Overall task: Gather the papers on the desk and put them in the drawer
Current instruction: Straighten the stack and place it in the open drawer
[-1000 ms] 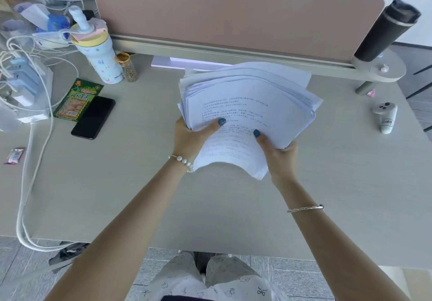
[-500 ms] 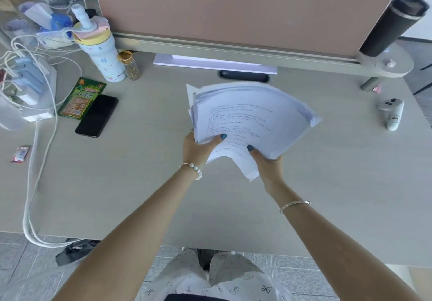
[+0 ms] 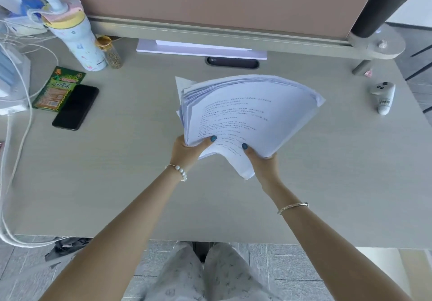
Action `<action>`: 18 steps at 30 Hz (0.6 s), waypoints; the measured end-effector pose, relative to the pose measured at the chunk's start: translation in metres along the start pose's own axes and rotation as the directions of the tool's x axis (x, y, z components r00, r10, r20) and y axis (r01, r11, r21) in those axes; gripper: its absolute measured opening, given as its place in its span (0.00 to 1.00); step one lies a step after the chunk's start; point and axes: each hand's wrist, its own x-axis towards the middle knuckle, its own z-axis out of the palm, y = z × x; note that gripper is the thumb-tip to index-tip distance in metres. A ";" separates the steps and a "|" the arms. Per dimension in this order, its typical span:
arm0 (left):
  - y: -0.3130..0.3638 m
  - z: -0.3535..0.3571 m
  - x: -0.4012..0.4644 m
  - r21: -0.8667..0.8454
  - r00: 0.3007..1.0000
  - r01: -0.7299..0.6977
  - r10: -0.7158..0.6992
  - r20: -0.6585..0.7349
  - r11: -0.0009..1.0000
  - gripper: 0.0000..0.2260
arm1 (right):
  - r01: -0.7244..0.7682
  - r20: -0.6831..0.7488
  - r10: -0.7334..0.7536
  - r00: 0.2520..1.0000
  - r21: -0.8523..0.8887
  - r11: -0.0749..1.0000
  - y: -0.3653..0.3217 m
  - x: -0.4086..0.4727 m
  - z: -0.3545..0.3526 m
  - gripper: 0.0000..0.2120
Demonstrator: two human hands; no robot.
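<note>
A thick stack of white printed papers (image 3: 247,111) is held above the middle of the grey desk (image 3: 117,172), fanned out and tilted up at its far edge. My left hand (image 3: 189,151) grips the stack's near left corner, thumb on top. My right hand (image 3: 264,162) grips the near right edge, thumb pressed on the top sheet. One sheet's corner hangs down between the hands. No drawer is in view.
A black phone (image 3: 76,106) and a green packet (image 3: 58,87) lie at the left, with a water bottle (image 3: 77,36), a small jar (image 3: 111,52) and white cables (image 3: 14,137) beyond. A white controller (image 3: 383,97) lies at the right. A pink partition (image 3: 210,1) closes the back.
Both hands have drawn the stack of papers nearer to me, away from the partition, which uncovers the cable slot and the white board at the back. The grip is unchanged.
</note>
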 end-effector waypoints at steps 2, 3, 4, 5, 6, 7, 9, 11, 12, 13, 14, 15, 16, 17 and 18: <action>-0.001 -0.002 0.003 0.036 0.999 -0.045 0.044 0.025 0.998 0.10 | 0.066 0.042 -0.066 0.997 0.000 0.998 0.008 0.002 -0.004 0.07; -0.001 -0.003 0.003 0.054 0.997 -0.075 0.073 0.037 0.996 0.10 | 0.096 0.054 -0.096 0.994 -0.001 0.995 0.012 0.003 -0.006 0.06; -0.002 -0.002 0.003 0.072 0.994 -0.102 0.099 0.045 0.992 0.09 | 0.125 0.054 -0.124 0.991 -0.010 0.992 0.014 0.003 -0.008 0.07; -0.003 -0.001 0.003 0.093 0.991 -0.126 0.121 0.054 0.988 0.08 | 0.157 0.039 -0.156 0.987 -0.027 0.987 0.017 0.005 -0.010 0.09; -0.006 0.001 0.001 0.109 0.988 -0.150 0.143 0.064 0.983 0.06 | 0.190 0.015 -0.190 0.982 -0.035 0.981 0.018 0.006 -0.014 0.09; -0.010 0.004 0.000 0.119 0.983 -0.175 0.167 0.077 0.977 0.05 | 0.221 -0.015 -0.222 0.975 -0.032 0.975 0.019 0.007 -0.018 0.06; -0.020 0.015 -0.007 0.114 0.969 -0.239 0.230 0.091 0.964 0.07 | 0.282 -0.051 -0.284 0.958 -0.039 0.959 0.020 0.009 -0.031 0.03; -0.029 0.028 -0.019 0.072 0.947 -0.313 0.307 0.092 0.947 0.08 | 0.350 -0.034 -0.354 0.935 -0.081 0.933 0.023 0.008 -0.048 0.06; -0.033 0.034 -0.027 0.047 0.935 -0.346 0.341 0.096 0.937 0.09 | 0.377 -0.023 -0.381 0.924 -0.103 0.920 0.025 0.006 -0.059 0.07; -0.037 0.041 -0.037 0.022 0.923 -0.374 0.370 0.105 0.927 0.10 | 0.401 -0.020 -0.406 0.914 -0.117 0.909 0.028 0.002 -0.071 0.08; -0.040 0.047 -0.048 -0.003 0.911 -0.398 0.395 0.119 0.918 0.10 | 0.425 -0.013 -0.428 0.904 -0.108 0.899 0.032 -0.004 -0.084 0.08; -0.045 0.053 -0.060 -0.030 0.899 -0.417 0.417 0.134 0.909 0.11 | 0.446 -0.003 -0.448 0.894 -0.081 0.891 0.037 -0.010 -0.099 0.09; -0.050 0.060 -0.073 -0.057 0.887 -0.432 0.436 0.152 0.900 0.11 | 0.465 0.017 -0.464 0.886 -0.050 0.884 0.042 -0.019 -0.114 0.11; -0.057 0.068 -0.086 -0.085 0.877 -0.441 0.449 0.169 0.894 0.10 | 0.469 0.032 -0.469 0.883 -0.033 0.882 0.049 -0.028 -0.129 0.14; -0.063 0.075 -0.101 -0.111 0.869 -0.445 0.458 0.184 0.889 0.10 | 0.468 0.046 -0.467 0.883 -0.026 0.883 0.055 -0.039 -0.144 0.16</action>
